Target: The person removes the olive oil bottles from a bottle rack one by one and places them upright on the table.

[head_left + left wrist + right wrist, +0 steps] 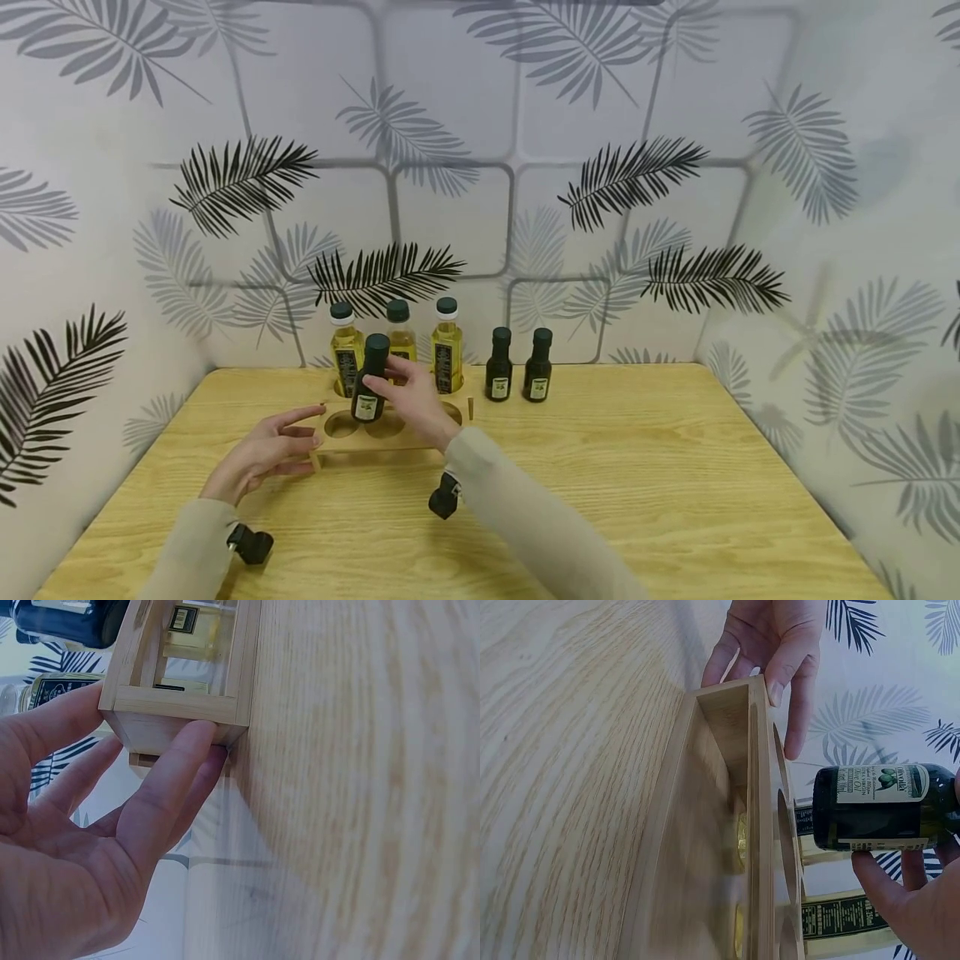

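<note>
My right hand (417, 402) pinches a small dark green bottle (370, 383) above the front holes of a wooden rack (420, 439). The right wrist view shows the dark bottle (877, 806) clear of the rack (761, 825), with my right fingers on its side. My left hand (264, 452) touches the rack's left end; in the left wrist view the fingers of my left hand (112, 802) rest spread against the end panel (161, 727). Yellow oil bottles with green caps stand in the back row, including the left one (347, 354) and the right one (446, 350).
Two more dark bottles, one (499, 367) beside the other (537, 367), stand on the wooden table (637, 467) to the right of the rack. A wall covering with leaf prints (450, 217) rises behind the table's back edge.
</note>
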`<action>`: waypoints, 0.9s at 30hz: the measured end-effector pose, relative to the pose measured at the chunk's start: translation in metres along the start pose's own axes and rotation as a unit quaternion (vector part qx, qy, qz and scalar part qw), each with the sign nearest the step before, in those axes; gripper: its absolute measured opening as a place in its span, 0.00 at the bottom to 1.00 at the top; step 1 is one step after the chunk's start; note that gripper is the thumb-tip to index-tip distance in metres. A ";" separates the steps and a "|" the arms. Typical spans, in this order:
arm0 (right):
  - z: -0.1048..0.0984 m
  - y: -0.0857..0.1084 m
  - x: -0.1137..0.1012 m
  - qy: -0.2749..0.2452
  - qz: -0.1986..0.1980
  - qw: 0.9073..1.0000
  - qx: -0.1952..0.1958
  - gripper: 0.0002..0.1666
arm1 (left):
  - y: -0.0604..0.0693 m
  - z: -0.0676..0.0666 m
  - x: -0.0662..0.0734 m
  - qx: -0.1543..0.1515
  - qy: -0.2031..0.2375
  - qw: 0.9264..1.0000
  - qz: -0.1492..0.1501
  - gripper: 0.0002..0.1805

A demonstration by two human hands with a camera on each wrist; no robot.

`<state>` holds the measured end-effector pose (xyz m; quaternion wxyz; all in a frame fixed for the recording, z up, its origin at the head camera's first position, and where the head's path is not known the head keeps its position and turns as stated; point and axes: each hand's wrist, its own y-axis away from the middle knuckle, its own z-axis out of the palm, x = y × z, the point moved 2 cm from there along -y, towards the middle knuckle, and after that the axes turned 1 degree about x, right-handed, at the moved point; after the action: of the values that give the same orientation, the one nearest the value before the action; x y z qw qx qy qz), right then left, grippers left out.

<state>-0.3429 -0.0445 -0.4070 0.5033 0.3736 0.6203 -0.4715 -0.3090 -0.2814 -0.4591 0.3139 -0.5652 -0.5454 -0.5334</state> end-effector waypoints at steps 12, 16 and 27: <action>-0.018 0.009 -0.002 0.080 -0.008 0.997 -0.011 0.25 | -0.002 -0.001 0.000 -0.002 0.001 1.000 0.004 0.39; -0.024 0.011 0.000 0.112 -0.016 0.994 -0.009 0.22 | 0.001 -0.002 -0.003 0.000 -0.006 1.000 0.005 0.39; -0.056 0.019 0.008 0.151 -0.032 0.988 -0.029 0.29 | -0.001 -0.002 -0.003 0.001 0.004 1.000 0.009 0.39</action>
<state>-0.3421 0.0141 -0.4164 0.3997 0.4057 0.7139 -0.4074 -0.3096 -0.2840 -0.4612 0.3219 -0.5675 -0.5394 -0.5323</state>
